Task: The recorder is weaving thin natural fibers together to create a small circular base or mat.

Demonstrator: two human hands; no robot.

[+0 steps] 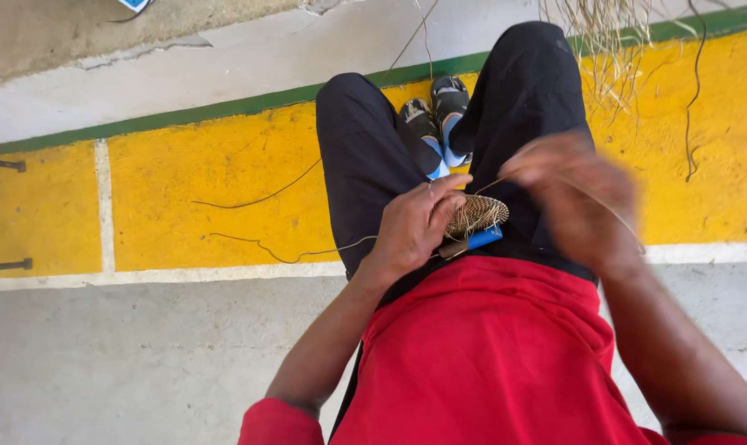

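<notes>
My left hand (415,224) grips a small round woven coil of straw (476,214) on my lap. A tool with a blue handle (475,241) lies under the coil, against that hand. My right hand (573,198) is blurred, raised just right of the coil, its fingers pinched on a thin straw strand (505,180) that runs back to the coil. I sit in black trousers (365,156) and a red shirt (489,354).
A bundle of loose straw (604,41) hangs at the top right. Thin strands (258,200) lie on the yellow painted ledge (184,189). My feet in blue and black shoes (435,124) rest by the green stripe. Grey concrete lies below left.
</notes>
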